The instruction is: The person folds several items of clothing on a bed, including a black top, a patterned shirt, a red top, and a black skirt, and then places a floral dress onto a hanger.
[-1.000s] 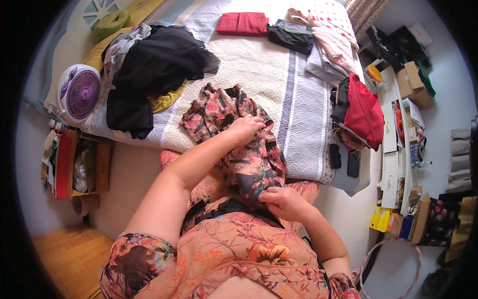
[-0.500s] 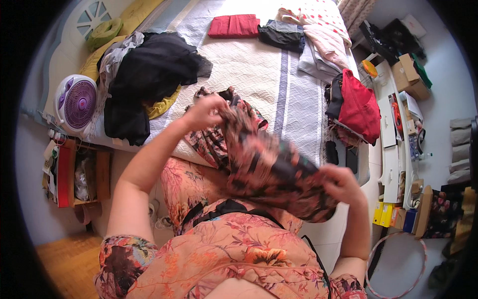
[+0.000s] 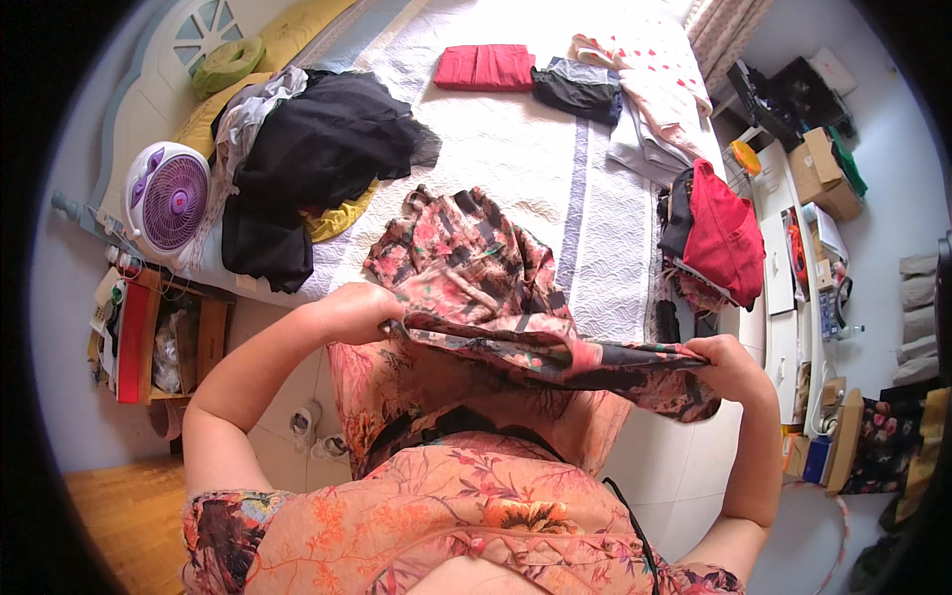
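A floral garment (image 3: 476,278) in pink, red and black lies partly on the near edge of the bed (image 3: 516,159). Its near edge is stretched between my hands. My left hand (image 3: 357,309) grips the left end of that edge. My right hand (image 3: 729,365) grips the right end, out past the bed's corner. The rest of the cloth trails back onto the white quilted cover.
A heap of black and grey clothes (image 3: 307,164) sits on the bed's left side. Folded red cloth (image 3: 483,66), dark cloth (image 3: 578,87) and pale cloth (image 3: 654,109) lie at the far end. A red garment (image 3: 724,233) hangs at the right edge. A small purple fan (image 3: 167,198) stands left.
My hands lifted the floral garment toward me, then spread apart and lowered, so its edge is now pulled out wide between them.
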Demonstrator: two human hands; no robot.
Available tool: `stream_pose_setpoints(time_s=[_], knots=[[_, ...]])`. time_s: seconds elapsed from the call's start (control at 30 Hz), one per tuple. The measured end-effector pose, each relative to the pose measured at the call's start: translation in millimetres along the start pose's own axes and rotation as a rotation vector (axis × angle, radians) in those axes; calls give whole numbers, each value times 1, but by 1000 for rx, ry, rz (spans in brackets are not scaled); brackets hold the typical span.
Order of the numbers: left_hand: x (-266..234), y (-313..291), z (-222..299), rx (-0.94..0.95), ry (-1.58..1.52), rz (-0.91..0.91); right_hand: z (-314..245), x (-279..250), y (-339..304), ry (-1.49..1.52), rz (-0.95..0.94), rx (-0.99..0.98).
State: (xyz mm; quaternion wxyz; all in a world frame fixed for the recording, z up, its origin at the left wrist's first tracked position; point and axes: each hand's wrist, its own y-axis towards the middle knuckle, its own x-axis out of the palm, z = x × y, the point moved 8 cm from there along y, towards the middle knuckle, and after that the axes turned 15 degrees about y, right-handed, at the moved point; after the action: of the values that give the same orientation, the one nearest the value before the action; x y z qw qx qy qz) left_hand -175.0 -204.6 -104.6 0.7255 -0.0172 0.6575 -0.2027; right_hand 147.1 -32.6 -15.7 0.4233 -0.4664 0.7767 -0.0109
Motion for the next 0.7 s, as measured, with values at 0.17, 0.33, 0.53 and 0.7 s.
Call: stream_pose_setpoints(time_s=[0.17,0.33,0.53,0.7], knots=[[-6,14,-53,-378,81,124,-8,-22,21,-49,104,-40],[31,77,-122,-494,-990,233,26,-54,88,-492,254,85],[27,78,-76,-367,-1336,-40,61,-77,90,-552,225,254],[60,58,-57,-145,-827,-560,92,-37,102,-410,-141,321]])
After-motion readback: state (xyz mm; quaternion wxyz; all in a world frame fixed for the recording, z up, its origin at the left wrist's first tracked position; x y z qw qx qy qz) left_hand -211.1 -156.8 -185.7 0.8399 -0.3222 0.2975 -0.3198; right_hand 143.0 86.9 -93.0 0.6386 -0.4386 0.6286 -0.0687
